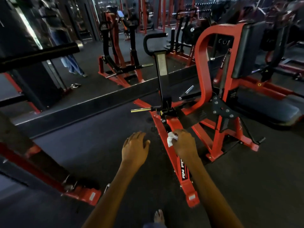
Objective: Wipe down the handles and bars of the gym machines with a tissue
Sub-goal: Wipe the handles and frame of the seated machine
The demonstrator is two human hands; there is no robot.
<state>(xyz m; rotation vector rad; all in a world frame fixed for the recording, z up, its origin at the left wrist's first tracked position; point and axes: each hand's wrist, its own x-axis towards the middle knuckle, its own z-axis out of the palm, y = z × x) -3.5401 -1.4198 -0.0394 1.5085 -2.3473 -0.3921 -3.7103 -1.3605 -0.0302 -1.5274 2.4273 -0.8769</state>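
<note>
Nearest us, a bare foot [159,216] stands on the dark floor [82,153]. Our right hand [184,142] has its grip clenched round a crumpled white tissue [171,139], held over the red base bar [174,145] of the machine. Our left hand [135,145] hovers beside it, fingers relaxed, grasping nothing. Beyond them rise a black lever arm [162,76] and its curved handle [152,38], then the red frame [202,66], with a wall mirror [98,63] behind.

Both my arms reached forward and down. My left hand [135,146] hung relaxed, fingers loosely spread; my right hand [183,142] gripped a crumpled tissue [171,140].
</note>
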